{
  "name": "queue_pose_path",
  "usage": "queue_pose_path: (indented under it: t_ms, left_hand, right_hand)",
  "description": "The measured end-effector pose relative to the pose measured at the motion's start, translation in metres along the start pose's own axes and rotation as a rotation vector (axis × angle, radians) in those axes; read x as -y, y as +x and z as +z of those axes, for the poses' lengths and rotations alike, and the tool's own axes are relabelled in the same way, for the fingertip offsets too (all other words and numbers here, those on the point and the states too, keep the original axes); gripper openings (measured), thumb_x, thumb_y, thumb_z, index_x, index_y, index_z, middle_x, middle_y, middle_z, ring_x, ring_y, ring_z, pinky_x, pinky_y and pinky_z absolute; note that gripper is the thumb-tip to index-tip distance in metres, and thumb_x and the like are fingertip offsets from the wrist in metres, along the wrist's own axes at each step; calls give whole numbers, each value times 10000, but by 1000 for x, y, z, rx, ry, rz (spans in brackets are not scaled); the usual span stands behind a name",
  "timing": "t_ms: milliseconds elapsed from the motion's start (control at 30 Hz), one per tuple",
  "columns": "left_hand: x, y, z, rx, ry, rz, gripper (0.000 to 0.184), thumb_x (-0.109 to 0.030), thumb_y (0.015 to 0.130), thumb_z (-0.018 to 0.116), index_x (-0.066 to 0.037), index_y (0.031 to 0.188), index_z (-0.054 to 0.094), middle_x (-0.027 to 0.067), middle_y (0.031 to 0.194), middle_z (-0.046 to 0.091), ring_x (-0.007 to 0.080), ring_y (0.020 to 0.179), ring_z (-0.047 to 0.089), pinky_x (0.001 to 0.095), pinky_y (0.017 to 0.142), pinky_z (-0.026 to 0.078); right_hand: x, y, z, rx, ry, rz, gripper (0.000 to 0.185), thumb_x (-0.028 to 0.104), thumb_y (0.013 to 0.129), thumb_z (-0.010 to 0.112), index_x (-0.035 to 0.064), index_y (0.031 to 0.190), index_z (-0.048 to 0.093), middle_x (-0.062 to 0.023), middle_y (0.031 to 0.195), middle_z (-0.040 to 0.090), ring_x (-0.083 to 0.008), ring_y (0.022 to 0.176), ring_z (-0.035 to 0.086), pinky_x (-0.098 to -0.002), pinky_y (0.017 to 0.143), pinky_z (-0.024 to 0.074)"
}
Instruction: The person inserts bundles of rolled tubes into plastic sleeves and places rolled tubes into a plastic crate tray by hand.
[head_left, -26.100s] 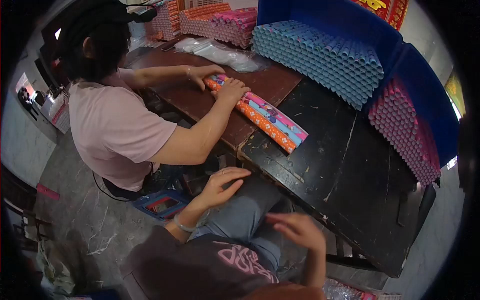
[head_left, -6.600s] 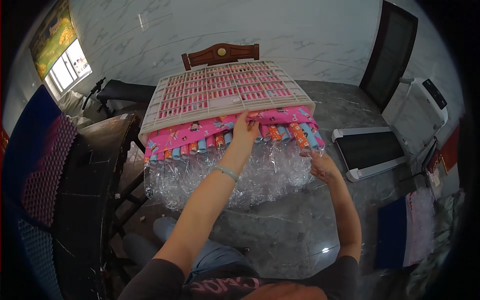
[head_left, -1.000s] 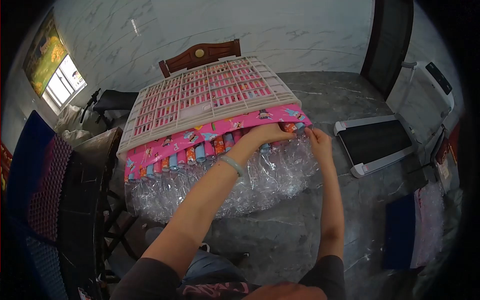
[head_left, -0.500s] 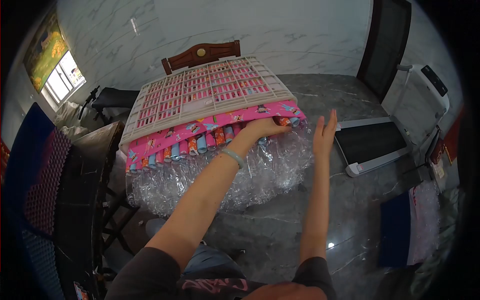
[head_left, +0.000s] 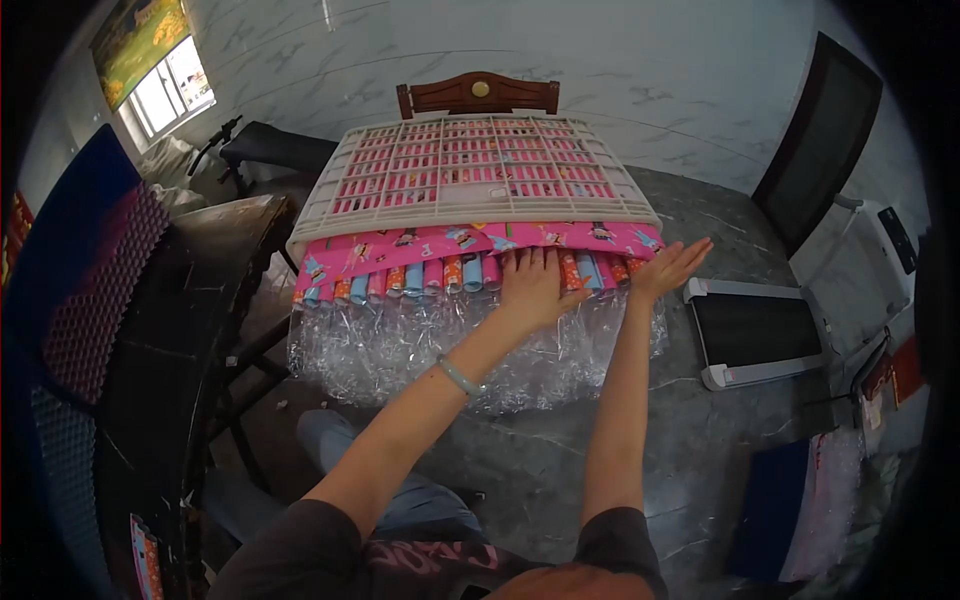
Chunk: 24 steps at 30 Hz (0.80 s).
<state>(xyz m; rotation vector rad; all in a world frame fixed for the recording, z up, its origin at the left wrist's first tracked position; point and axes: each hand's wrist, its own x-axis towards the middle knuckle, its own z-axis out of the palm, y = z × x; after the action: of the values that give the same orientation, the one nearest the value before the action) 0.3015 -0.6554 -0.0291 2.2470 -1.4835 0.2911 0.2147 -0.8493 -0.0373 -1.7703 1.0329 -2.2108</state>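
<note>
A row of patterned paper tubes in pink, blue and orange sticks out under a pink printed sheet. Above the sheet lies a white slatted plastic crate. Clear crinkled plastic wrap hangs from the tubes' near ends. My left hand rests against the tubes right of the middle, fingers spread and their tips at the sheet's lower edge. At the right end of the row my right hand is open, its fingers stretched out to the right and its palm side near the outermost tubes.
A dark table with blue and pink honeycomb-textured material stands at left. Behind the crate is a wooden chair back. A treadmill stands at right, with a blue and pink bundle on the floor nearer me.
My right hand has come in from the right to the end of the tubes. My left hand has flattened over the tubes, its fingers now spread. The camera view has turned left.
</note>
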Motion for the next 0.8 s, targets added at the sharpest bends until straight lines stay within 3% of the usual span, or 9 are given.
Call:
queue_pose_path:
  t_ms: [167,267,400,500,533,633,700,767,800]
  left_hand:
    - [52,-30,-39,1,32,-218,879,-706,818,374,48,1267,437,241,1295,461,372,1246,382,527,1048,220]
    - [81,-34,-74,68,-24,-269,778,-680,835,385,-28,1250,476,206,1206,538,345,1153,482,527,1004,280]
    - [122,-48,-100,156,-102,-291,635,-562,849,506,-44,1216,499,197,1096,598,319,1044,566,467,974,349]
    - [155,-60,-95,-54,-694,-388,514,-398,881,568,-18,1218,490,170,1139,590,314,1060,556,376,925,432]
    - [158,-57,-89,-49,-703,-390,514,-398,881,568,-18,1218,490,170,1139,590,314,1060,556,376,925,432]
    - [153,-50,-76,-566,-2007,-765,319,-213,929,542,23,1141,507,155,1117,542,273,1025,549,410,981,450]
    - [145,-43,-79,-660,-2154,-886,284,-165,937,515,28,1144,494,160,1132,532,274,1052,539,431,993,442]
    - [144,-40,-84,-758,-2304,-1003,252,-117,945,487,34,1146,481,164,1147,521,276,1078,530,452,1005,434]
    - [149,-41,-84,-725,-2341,-1014,249,-97,947,469,34,1158,469,168,1156,520,284,1097,523,457,1008,429]
  right_hand:
    - [-13,1,-3,150,-152,80,577,355,969,369,-12,1404,279,-224,1458,245,-375,1326,278,-447,1065,230]
    - [33,3,-31,60,-123,-105,555,326,917,515,-7,1340,384,-225,1414,307,-377,1273,335,-443,1031,270]
    - [115,-31,-64,941,386,207,306,217,865,597,-30,1044,584,-223,1154,555,-340,1087,508,-431,895,399]
    - [105,-51,-54,1093,154,-197,285,222,873,574,-35,992,605,-234,1043,589,-374,1028,531,-439,873,416]
    - [98,-50,-47,931,-14,-399,312,240,881,554,-36,1023,590,-248,1067,568,-409,1039,506,-456,883,405]
    - [82,-42,-38,976,-85,-359,347,263,882,545,-35,1058,575,-254,1111,551,-423,1054,493,-473,895,395]
    - [64,-49,-28,959,-105,-366,361,273,891,552,-36,1077,564,-246,1136,546,-413,1063,497,-467,906,387]
    - [56,-48,-16,763,134,27,392,299,908,557,-50,1086,555,-195,1138,556,-326,1058,522,-411,903,395]
    - [58,-41,-13,755,450,336,361,316,909,579,-35,992,595,-110,989,609,-185,912,567,-315,787,446]
